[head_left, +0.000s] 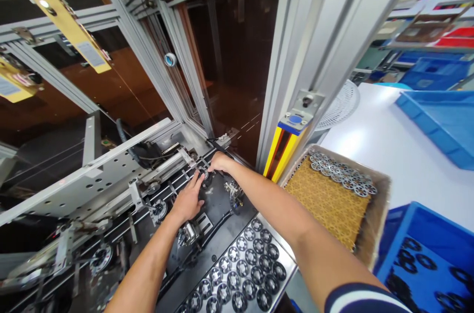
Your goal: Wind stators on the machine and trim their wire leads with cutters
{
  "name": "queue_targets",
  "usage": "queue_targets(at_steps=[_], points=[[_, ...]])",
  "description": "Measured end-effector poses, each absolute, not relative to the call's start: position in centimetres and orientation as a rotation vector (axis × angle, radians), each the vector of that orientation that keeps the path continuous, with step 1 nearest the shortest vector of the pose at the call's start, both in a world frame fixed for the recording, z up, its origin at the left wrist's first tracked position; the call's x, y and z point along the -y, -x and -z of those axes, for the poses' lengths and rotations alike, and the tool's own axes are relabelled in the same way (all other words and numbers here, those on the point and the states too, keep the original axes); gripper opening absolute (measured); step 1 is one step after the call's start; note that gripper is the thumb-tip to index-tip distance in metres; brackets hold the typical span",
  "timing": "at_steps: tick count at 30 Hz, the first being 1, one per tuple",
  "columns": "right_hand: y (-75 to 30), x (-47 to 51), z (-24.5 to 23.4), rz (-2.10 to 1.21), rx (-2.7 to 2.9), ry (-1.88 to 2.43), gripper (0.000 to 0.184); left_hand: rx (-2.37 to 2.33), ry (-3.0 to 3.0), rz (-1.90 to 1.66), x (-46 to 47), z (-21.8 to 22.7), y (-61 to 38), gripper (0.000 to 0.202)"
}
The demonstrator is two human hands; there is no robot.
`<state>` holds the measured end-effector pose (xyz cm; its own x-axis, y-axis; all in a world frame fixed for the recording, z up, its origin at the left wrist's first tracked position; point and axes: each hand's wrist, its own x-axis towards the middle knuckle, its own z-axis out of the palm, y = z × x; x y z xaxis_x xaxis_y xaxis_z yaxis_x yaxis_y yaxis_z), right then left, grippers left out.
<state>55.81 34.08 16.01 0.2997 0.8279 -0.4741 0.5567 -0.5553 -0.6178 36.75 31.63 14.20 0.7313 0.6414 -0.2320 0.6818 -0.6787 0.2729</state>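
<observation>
Round part, one: dark rim, paler metallic inner area; partly covered, exact tilt unclear. Location: left of and below the frame's centre. Finer detail too small to tell.

We observe bright light on the smooth white table, with glare toward its left side. The dark brown, tinted rectangular panel is dim. We note blurred, multi-tier shelving at upper right and wide-angle stretching toward the edges.
</observation>
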Motion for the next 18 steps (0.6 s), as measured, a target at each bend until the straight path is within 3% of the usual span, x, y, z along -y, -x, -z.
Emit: queue_targets(at_steps=[18], points=[[-55.80,-34.21,-16.85,-1.191,1.398,2.231,0.030,-1.071,-2.599,0.230,-31.51,-14.45,-36.79,0.091]])
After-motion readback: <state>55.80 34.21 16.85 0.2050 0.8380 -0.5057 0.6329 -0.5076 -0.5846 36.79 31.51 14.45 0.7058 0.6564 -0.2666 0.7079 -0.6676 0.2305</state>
